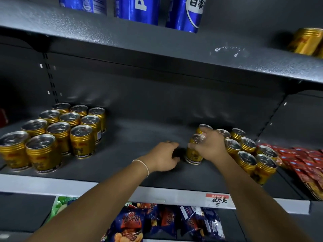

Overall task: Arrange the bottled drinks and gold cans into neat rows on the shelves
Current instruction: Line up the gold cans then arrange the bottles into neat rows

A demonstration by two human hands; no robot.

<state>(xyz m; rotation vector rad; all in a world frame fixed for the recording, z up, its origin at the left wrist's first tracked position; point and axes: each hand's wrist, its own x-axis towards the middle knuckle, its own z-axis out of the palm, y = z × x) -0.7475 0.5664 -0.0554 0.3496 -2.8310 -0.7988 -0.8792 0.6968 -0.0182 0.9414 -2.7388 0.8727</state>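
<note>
Bearing on the dark shelf (139, 133) a tidy block of gold cans (57, 133) at nine o'clock, a looser cluster of cans (248, 151) at three o'clock, red packets (304, 161) lying past them in the adjoining bay.

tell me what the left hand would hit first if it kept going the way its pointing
Most likely the gold can that the right hand grips. The left hand points right at it, with only a short gap of bare shelf between, though depth is hard to judge.

Shop: metal shelving (157, 49), handwritten price tag (217, 199), stocked gold cans (59, 130), snack packs (129, 224).
</note>
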